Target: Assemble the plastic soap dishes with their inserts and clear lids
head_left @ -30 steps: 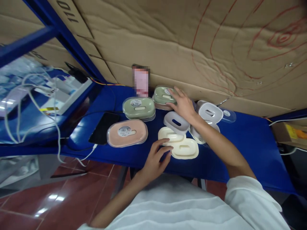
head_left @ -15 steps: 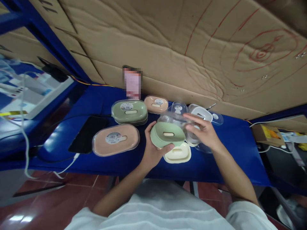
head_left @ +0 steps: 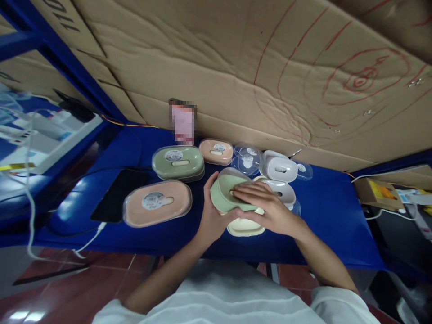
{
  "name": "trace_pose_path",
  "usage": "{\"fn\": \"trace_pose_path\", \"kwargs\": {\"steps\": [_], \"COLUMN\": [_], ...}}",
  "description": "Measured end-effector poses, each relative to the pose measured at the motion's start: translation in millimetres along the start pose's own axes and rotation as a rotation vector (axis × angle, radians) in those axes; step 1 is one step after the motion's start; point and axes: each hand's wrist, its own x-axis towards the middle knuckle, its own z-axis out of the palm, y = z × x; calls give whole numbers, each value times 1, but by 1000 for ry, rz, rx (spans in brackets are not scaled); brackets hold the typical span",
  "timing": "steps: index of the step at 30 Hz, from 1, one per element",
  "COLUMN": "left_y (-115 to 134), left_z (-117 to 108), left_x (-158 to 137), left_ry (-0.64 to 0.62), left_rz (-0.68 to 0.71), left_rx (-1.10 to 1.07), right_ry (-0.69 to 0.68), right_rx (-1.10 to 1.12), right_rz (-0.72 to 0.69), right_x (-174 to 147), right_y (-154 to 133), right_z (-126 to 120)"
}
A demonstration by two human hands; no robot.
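Note:
A light green oval storage box [head_left: 224,192] with a slotted top is held above the table. My left hand [head_left: 213,211] grips its left side, thumb along the near edge. Over the box's top lies my right hand [head_left: 265,202], fingers at the pale slot and thumb at the near edge. Below it rests a cream oval piece [head_left: 245,227] with a recessed middle. Clear plastic covers [head_left: 248,159] with round labels lie beyond the box. White slotted oval pieces [head_left: 280,168] are to the right, partly hidden by my right hand.
A covered green box [head_left: 178,163], a large peach box [head_left: 158,204] and a smaller peach box [head_left: 216,150] stand to the left and back. A black tablet [head_left: 113,195] with a white cable lies left. A phone [head_left: 183,121] leans on the cardboard wall [head_left: 202,58].
My right hand has released a clear cover, which now lies at the back among the others. It has come down and left onto the top of the green box.

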Motion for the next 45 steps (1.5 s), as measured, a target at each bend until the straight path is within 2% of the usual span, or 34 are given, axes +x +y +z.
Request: {"fn": "trace_pose_path", "kwargs": {"steps": [4,7,11,14,16,20,22,25,27,29,31,33,36,38,40,41,45], "left_y": [-1,-1,-1,-1,0,1,1,-1,-5,-10,-15,-16,-14,-12,-11,-10,-10], "left_z": [0,0,2,5,7,11,11,5,-4,-17,-31,-42,-50,-50,-48,-46,-44], "left_x": [-2,-7,-9,-7,-5,-2,-2,-6,-13,-23,-34,-44,-51,-52,-51,-50,-47], "left_ry": [-16,-6,32,64,83,66,-4,-147,-174,-139,-123,-155,-209,-207,-180,-163,-125], "left_rz": [32,-8,-60,-83,-99,-78,-47,-29,-6,71,201,330,436,473,499,511,554], "left_rx": [-5,-1,39,50,31,-41,-71,-98,-35,150,411,630,791,818,806,798,801], "right_ry": [176,291,239,239,194,8,55,258,454,659,806,832,740,749,727,661,136], "right_rx": [44,-133,-395,-446,-374,-123,-89,-195,-362,-545,-630,-577,-501,-522,-527,-501,-410], "right_rz": [36,142,262,273,209,1,-41,-19,102,330,592,770,828,762,636,558,244], "right_x": [-4,-8,-8,-6,-7,-7,-8,-20,-44,-81,-125,-163,-184,-166,-125,-98,32], "right_y": [1,24,68,81,71,25,5,-8,-2,19,48,77,101,103,98,96,92], "right_z": [-9,-25,-46,-48,-42,-18,-13,-19,-24,-22,-12,1,10,7,0,-2,5]}}
